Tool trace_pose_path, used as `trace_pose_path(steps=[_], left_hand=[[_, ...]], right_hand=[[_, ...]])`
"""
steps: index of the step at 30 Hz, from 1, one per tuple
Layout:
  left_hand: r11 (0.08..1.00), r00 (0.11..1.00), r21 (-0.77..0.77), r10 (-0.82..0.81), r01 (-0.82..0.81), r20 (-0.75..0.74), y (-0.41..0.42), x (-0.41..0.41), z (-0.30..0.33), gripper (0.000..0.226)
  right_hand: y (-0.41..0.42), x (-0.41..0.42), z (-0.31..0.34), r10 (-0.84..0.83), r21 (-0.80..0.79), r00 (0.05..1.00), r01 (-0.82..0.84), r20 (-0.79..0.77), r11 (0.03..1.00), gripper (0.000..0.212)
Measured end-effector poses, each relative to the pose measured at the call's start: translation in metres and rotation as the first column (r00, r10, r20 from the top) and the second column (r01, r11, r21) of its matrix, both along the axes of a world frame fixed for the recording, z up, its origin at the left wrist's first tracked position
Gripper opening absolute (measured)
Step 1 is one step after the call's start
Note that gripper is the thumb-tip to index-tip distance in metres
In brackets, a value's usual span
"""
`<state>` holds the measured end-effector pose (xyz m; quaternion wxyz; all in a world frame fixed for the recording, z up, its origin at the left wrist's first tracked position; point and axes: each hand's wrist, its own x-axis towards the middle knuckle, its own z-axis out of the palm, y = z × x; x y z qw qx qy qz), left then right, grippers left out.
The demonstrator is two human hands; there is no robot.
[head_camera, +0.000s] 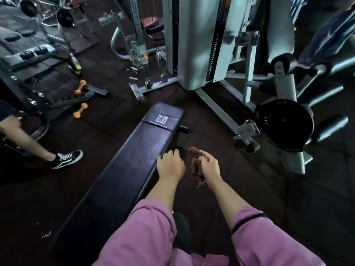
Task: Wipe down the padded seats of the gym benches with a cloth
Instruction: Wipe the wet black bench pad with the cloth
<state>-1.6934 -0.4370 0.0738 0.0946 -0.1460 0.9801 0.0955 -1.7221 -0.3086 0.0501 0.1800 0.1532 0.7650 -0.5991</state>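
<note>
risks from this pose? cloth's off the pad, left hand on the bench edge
1. The cloth is bunched in the right hand, off to the side of the bench pad; wiped as a wad, it would likely cover little and leave streaks.
2. The left hand rests at the pad's right edge, so a wipe along that edge could run into it.
3. Another person's shoe and two orange dumbbells sit on the floor left of the bench: possible trip hazards.
</note>
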Motion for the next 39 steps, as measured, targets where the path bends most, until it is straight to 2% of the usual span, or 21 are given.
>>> trace_pose_path(steps=[8,10,15,19,24,31,36,39], left_hand=[[1.000,1.000,-0.001,0.013,-0.013,-0.014,-0.036,-0.203,-0.021,0.033],[1.000,1.000,0.001,0.022,-0.022,-0.007,-0.048,-0.253,-0.021,0.032],[0.997,0.997,0.028,0.074,-0.073,-0.007,-0.066,-0.343,-0.016,0.033],[0.994,0.995,0.028,0.104,-0.103,-0.009,-0.085,-0.391,-0.026,0.032],[0.966,0.966,0.037,0.255,-0.256,0.029,-0.109,-0.441,-0.056,0.027],[0.874,0.875,0.047,0.482,-0.484,0.050,-0.130,-0.490,-0.121,0.041],[0.828,0.831,0.075,0.555,-0.555,0.023,-0.147,-0.514,-0.172,0.040],[0.816,0.819,0.102,0.573,-0.569,-0.012,-0.160,-0.527,-0.220,0.042]], right_hand=[[-0.033,-0.193,-0.008,0.031,0.047,0.999,-0.029,-0.029,0.998,0.038],[-0.040,-0.247,-0.023,0.003,0.046,1.000,-0.002,-0.019,0.999,0.041],[-0.049,-0.368,-0.095,0.052,0.079,0.999,-0.052,-0.004,0.996,0.047],[-0.076,-0.416,-0.079,0.105,0.097,0.993,-0.109,0.048,0.989,0.042],[-0.114,-0.473,-0.057,0.287,0.126,0.955,-0.294,0.074,0.947,0.039],[-0.153,-0.561,-0.109,0.625,0.221,0.778,-0.623,0.071,0.750,0.032],[-0.174,-0.598,-0.174,0.802,0.396,0.597,-0.727,-0.041,0.561,0.040],[-0.189,-0.610,-0.223,0.851,0.440,0.519,-0.749,-0.076,0.496,0.040]])
